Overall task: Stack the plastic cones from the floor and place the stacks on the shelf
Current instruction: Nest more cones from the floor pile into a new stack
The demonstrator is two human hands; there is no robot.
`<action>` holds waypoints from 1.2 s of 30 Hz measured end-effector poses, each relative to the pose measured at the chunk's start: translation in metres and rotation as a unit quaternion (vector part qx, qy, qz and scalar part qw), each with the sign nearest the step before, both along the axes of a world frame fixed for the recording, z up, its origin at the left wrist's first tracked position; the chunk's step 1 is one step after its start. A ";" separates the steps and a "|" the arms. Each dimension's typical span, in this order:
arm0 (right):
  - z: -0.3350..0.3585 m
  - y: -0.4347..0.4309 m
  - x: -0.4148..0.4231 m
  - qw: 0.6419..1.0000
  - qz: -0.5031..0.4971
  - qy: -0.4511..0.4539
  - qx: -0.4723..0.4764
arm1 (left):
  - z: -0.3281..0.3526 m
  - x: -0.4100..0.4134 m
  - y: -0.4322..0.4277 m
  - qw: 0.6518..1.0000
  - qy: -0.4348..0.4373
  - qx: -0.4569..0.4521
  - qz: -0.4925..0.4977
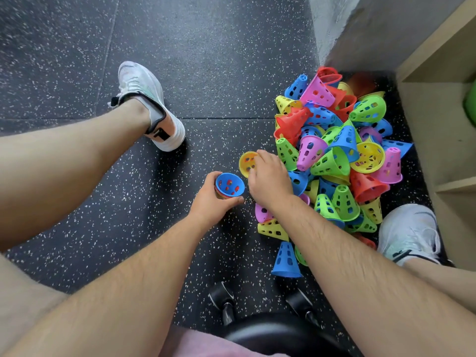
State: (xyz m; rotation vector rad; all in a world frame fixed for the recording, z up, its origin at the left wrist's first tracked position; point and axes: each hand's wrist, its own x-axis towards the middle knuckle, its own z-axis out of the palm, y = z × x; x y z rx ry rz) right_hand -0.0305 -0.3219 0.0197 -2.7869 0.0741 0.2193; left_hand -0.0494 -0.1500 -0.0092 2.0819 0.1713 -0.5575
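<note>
Blue-topped stack (pixel 229 186), mouth up, is gripped by left hand (pixel 210 206). Yellow cone (pixel 246 161) at edge of pile (pixel 334 155) is pinched by right hand (pixel 269 180); should be centred tip-first and seated fully.

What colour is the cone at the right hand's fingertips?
Yellow, shown best in the head view: the right hand grips the yellow cone by its rim.
</note>
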 end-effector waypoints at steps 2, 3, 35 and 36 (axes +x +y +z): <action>0.002 0.001 -0.002 0.996 -0.038 -0.039 0.064 | 0.001 0.000 -0.001 1.000 -0.001 0.003 0.000; 0.003 0.001 -0.002 0.992 -0.057 -0.057 0.094 | 0.002 0.000 -0.002 1.000 -0.001 0.002 0.001; 0.027 -0.056 -0.082 0.993 0.002 -0.026 0.113 | 0.047 -0.037 -0.043 0.986 -0.032 0.026 -0.160; 0.027 -0.059 -0.080 0.991 -0.028 -0.041 0.127 | 0.048 -0.036 -0.043 0.988 -0.030 0.022 -0.150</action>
